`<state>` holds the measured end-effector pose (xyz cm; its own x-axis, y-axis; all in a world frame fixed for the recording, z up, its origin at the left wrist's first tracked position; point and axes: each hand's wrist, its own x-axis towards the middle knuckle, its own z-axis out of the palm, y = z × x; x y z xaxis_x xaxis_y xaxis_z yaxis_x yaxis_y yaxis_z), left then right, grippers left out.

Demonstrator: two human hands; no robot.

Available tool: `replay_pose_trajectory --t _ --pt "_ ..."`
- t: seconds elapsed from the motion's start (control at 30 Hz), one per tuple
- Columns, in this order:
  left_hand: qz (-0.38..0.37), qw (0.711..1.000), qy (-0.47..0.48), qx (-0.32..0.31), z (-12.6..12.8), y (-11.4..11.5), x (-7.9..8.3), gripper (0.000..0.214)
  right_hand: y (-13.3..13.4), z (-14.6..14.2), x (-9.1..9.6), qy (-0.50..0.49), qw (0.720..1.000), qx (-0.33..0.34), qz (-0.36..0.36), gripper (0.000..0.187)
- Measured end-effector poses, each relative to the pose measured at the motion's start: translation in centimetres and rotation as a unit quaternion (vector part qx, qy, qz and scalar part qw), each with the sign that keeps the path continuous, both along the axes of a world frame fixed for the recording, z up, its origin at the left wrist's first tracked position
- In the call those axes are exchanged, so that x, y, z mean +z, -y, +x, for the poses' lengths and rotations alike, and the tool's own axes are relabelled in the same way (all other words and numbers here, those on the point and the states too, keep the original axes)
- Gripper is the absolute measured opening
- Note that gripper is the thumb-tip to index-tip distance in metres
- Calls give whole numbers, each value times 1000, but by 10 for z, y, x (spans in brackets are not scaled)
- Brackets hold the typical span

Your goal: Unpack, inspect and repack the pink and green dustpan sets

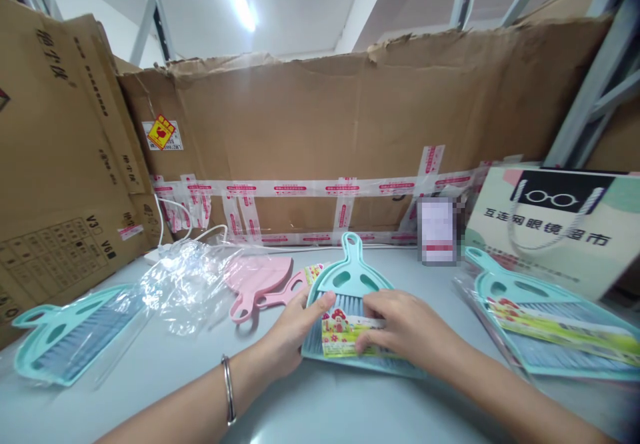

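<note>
A turquoise dustpan (353, 265) with a matching brush nested in it stands in front of me, handle pointing away. Across its blue bristles (351, 305) lies a printed label card (341, 335) with mushroom-house pictures. My left hand (295, 327) is closed on the pan's left edge, thumb over the front near the card's upper corner. With fingers curled, my right hand (400, 324) holds the card's right part against the brush; its fingertips partly hide the card. Just behind my left hand lie a pink dustpan (260, 274) and a pink brush (285, 292).
Crumpled clear plastic (187, 287) lies left of the pink set. Wrapped turquoise dustpan sets lie at the far left (75, 334) and right (550, 324). A large cardboard box (300, 131) backs the table, with a paper bag (555, 231) at the right and cartons (60, 164) at the left.
</note>
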<state>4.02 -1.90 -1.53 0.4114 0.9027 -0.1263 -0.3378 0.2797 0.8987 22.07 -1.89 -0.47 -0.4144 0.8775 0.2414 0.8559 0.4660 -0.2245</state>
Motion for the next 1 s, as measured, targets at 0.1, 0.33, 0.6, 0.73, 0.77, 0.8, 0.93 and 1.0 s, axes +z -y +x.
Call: replay_pose_trajectory --t 0.1,0.33,0.6,0.73,0.77,0.8,0.93,1.0 --pt "15 999 -39 29 -1 -1 -1 50 -1 2 -2 -35 999 2 21 36" --pt "30 988 -4 154 -7 -1 15 46 -10 9 0 -559 793 -148 190 70" --pt "77 981 38 176 1 1 10 59 8 -36 -14 -754 554 44 -350 37" --pt "132 982 -2 136 5 2 6 60 9 -36 -15 -788 509 -22 -346 37" --pt "154 979 -40 130 2 -1 9 54 8 -33 -14 -792 507 -30 -340 39" --pt "181 971 -91 127 -4 -4 13 47 7 -31 -13 -794 507 -34 -333 41" --pt "364 814 -429 146 -50 -29 31 36 4 -22 -10 -793 517 -41 -320 39" --pt "385 644 -626 214 -83 -44 35 36 3 -19 -11 -790 521 -48 -320 33"
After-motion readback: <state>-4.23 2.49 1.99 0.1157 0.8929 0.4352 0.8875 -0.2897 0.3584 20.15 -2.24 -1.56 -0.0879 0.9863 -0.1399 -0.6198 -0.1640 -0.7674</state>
